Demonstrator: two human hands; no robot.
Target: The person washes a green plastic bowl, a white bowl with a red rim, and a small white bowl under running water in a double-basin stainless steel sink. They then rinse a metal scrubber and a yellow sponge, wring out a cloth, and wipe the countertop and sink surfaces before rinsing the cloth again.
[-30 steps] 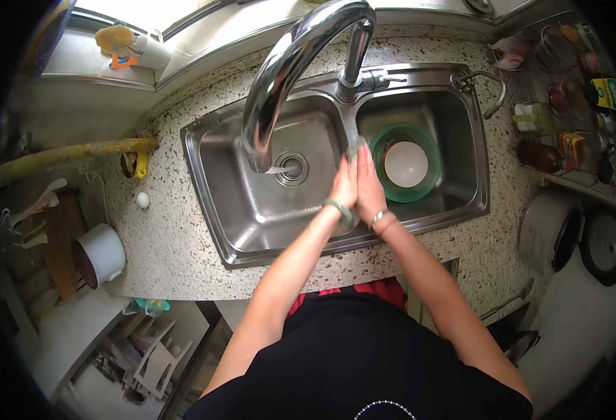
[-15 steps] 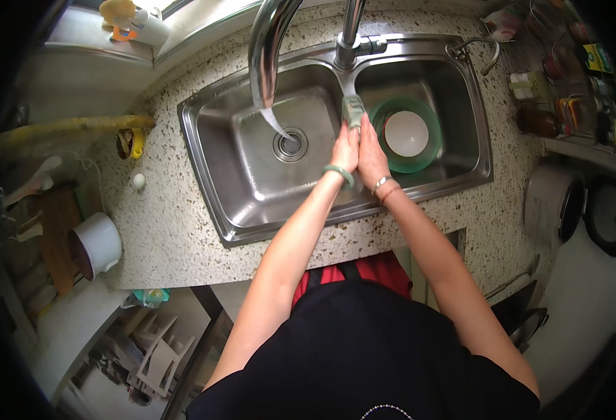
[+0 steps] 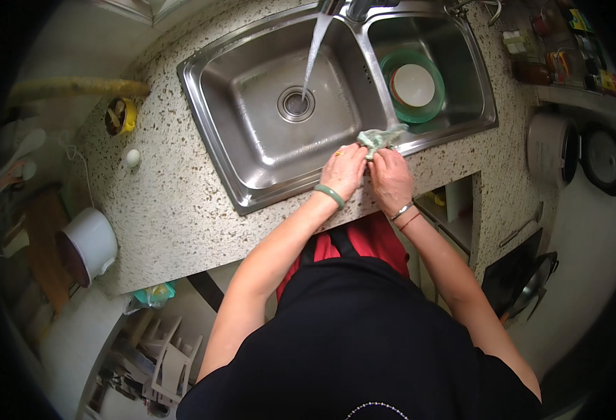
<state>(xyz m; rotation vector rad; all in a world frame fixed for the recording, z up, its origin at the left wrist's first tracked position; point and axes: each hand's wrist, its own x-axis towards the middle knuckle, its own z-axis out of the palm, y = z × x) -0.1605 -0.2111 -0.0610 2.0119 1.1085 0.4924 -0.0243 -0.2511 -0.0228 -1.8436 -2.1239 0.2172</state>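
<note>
A crumpled pale green and white cloth [image 3: 379,140] is pinched between my two hands above the sink's near rim, by the divider between the two basins. My left hand [image 3: 344,171], with a green bangle at the wrist, grips the cloth from the left. From the right, my right hand [image 3: 392,180] has its fingers closed on the same cloth. Water runs from the tap [image 3: 330,6] into the large left basin [image 3: 252,105] and falls at the drain [image 3: 295,103]. In the right basin a green bowl [image 3: 432,108] has a white bowl [image 3: 414,86] inside it.
On the speckled counter at left are a yellow cup [image 3: 131,116], a white egg-shaped thing [image 3: 133,157] and a white pot [image 3: 100,239]. Racks with jars [image 3: 532,72] stand at the far right. Below them is a rounded appliance [image 3: 552,150] with a dark lid.
Both hands have come back toward me with the cloth, from the basin divider to the near rim. The cloth looks looser and more spread. The whole view has shifted, leaving less of the tap in sight.
</note>
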